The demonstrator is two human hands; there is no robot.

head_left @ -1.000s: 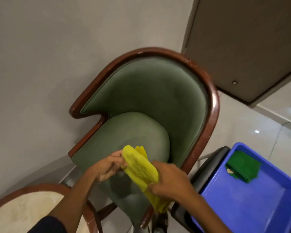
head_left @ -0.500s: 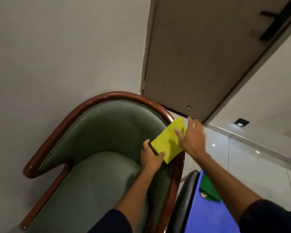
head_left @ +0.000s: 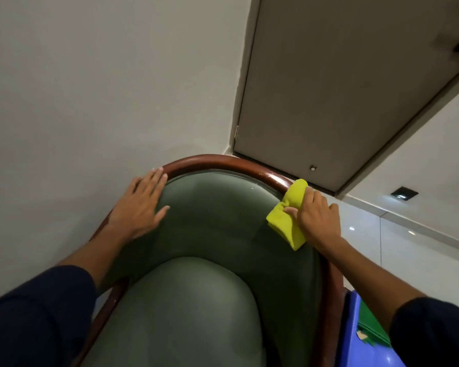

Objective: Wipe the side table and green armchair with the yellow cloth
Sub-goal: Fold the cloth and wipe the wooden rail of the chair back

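The green armchair (head_left: 212, 223) with a curved brown wooden rim fills the middle and bottom of the view. My right hand (head_left: 316, 218) presses the folded yellow cloth (head_left: 289, 218) against the rim's right side, where wood meets upholstery. My left hand (head_left: 141, 205) lies flat with fingers spread on the rim's left side and the backrest edge, holding nothing. The side table is out of view.
A blue bin (head_left: 355, 337) with a green cloth (head_left: 368, 329) in it stands at the bottom right beside the chair. A plain wall is behind the chair. A brown door (head_left: 342, 88) and glossy floor tiles (head_left: 398, 247) are at the right.
My left hand let go of the cloth and moved left onto the chair rim. My right hand now holds the cloth alone on the right rim. The view moved closer to the backrest.
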